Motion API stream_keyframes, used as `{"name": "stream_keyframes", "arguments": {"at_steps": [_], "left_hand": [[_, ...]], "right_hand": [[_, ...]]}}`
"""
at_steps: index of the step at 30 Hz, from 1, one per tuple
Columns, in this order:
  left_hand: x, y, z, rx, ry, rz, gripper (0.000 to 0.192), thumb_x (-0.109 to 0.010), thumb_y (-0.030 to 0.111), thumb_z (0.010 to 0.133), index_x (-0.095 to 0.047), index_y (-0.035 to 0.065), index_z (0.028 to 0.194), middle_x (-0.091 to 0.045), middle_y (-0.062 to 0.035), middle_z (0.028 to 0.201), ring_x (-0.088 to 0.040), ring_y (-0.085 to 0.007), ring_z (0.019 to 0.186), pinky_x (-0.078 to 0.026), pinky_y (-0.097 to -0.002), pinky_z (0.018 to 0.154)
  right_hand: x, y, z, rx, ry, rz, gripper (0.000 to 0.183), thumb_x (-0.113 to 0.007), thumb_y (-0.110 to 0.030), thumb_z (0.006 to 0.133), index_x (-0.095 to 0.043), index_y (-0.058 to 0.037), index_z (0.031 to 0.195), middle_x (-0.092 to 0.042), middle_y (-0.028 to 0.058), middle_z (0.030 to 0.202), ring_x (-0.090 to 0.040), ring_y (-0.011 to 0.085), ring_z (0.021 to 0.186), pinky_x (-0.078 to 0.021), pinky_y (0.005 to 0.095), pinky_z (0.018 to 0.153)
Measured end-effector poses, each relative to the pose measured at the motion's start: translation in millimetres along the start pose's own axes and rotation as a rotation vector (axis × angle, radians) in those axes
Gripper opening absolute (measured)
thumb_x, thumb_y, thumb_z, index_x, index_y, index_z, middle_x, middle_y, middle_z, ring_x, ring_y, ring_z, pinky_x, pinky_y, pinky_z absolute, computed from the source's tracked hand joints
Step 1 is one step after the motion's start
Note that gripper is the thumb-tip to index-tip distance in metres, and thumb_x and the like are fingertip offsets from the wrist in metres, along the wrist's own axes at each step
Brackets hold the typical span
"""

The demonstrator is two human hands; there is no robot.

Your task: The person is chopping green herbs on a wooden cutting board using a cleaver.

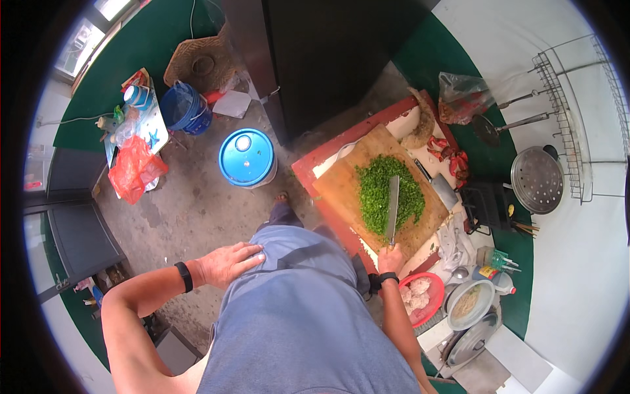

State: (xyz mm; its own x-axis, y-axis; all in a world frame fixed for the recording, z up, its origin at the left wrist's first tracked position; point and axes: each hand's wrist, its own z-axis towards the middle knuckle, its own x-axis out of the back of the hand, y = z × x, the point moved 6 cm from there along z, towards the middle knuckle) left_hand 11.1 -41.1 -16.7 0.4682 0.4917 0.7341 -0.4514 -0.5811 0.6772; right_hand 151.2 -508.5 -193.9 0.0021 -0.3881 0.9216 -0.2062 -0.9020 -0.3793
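Note:
My right hand (391, 259) grips the handle of a kitchen cleaver (393, 204), its blade pointing away from me over a heap of finely chopped green herbs or vegetables (372, 192). The heap covers much of a thick wooden chopping board (339, 177), which is set askew on a red-edged counter (307, 184). My left hand (229, 264) lies against the side of my blue-grey shirt and holds nothing. A second cleaver (443, 192) with a dark handle lies beyond the board's right edge.
A red basin (437, 305) of pale raw meat stands close to my right wrist. Behind it is a strainer bowl (471, 305) with food. A white cloth (453, 246) lies beside the board. On the floor, a bucket with a blue lid (248, 160) stands left of the counter.

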Motion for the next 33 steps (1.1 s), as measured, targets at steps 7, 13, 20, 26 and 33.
{"name": "stream_keyframes", "arguments": {"at_steps": [7, 13, 20, 26, 33], "left_hand": [[-2.8, -1.5, -4.0, 0.014, 0.006, -0.016, 0.081, -0.074, 0.022, 0.080, -0.037, 0.0060, 0.150, -0.048, -0.0278, 0.143, -0.058, -0.0433, 0.118, -0.053, -0.0476, 0.098], [-1.5, -0.4, -1.1, 0.011, -0.002, -0.025, 0.079, -0.073, 0.022, 0.081, -0.037, 0.0061, 0.150, -0.048, -0.0278, 0.143, -0.057, -0.0435, 0.119, -0.053, -0.0477, 0.100], [2.6, 2.3, 0.5, 0.005, -0.003, -0.046, 0.082, -0.072, 0.019, 0.080, -0.032, 0.0053, 0.150, -0.046, -0.0298, 0.144, -0.058, -0.0450, 0.116, -0.055, -0.0492, 0.095], [-0.2, -1.7, 0.7, 0.008, -0.026, -0.026, 0.083, -0.076, 0.024, 0.078, -0.037, 0.0055, 0.150, -0.048, -0.0274, 0.143, -0.057, -0.0432, 0.118, -0.054, -0.0478, 0.098], [0.7, 0.6, -5.0, 0.029, -0.005, -0.033, 0.081, -0.071, 0.020, 0.081, -0.032, 0.0068, 0.150, -0.044, -0.0292, 0.145, -0.057, -0.0453, 0.117, -0.055, -0.0496, 0.095]], "right_hand": [[9.2, -9.4, -0.8, -0.076, -0.033, 0.130, 0.020, -0.061, -0.022, 0.083, -0.057, -0.0020, 0.086, -0.066, 0.0254, 0.079, -0.065, 0.0468, 0.077, -0.0491, 0.0542, 0.071], [-1.1, 3.8, 9.4, -0.066, -0.047, 0.094, 0.022, -0.062, -0.022, 0.083, -0.056, -0.0016, 0.085, -0.064, 0.0255, 0.076, -0.065, 0.0463, 0.076, -0.0478, 0.0543, 0.069], [22.3, -28.8, -1.6, -0.139, -0.054, 0.177, 0.025, -0.064, -0.023, 0.083, -0.057, 0.0011, 0.084, -0.065, 0.0251, 0.076, -0.064, 0.0464, 0.075, -0.0487, 0.0534, 0.071], [-9.8, -17.9, -3.0, -0.117, -0.169, 0.038, 0.022, -0.062, -0.024, 0.085, -0.059, -0.0025, 0.088, -0.067, 0.0261, 0.080, -0.066, 0.0467, 0.079, -0.0503, 0.0545, 0.072], [3.7, -36.5, 0.8, -0.126, -0.170, 0.060, 0.020, -0.062, -0.024, 0.084, -0.060, -0.0046, 0.090, -0.068, 0.0256, 0.081, -0.067, 0.0470, 0.081, -0.0511, 0.0550, 0.073]]}}
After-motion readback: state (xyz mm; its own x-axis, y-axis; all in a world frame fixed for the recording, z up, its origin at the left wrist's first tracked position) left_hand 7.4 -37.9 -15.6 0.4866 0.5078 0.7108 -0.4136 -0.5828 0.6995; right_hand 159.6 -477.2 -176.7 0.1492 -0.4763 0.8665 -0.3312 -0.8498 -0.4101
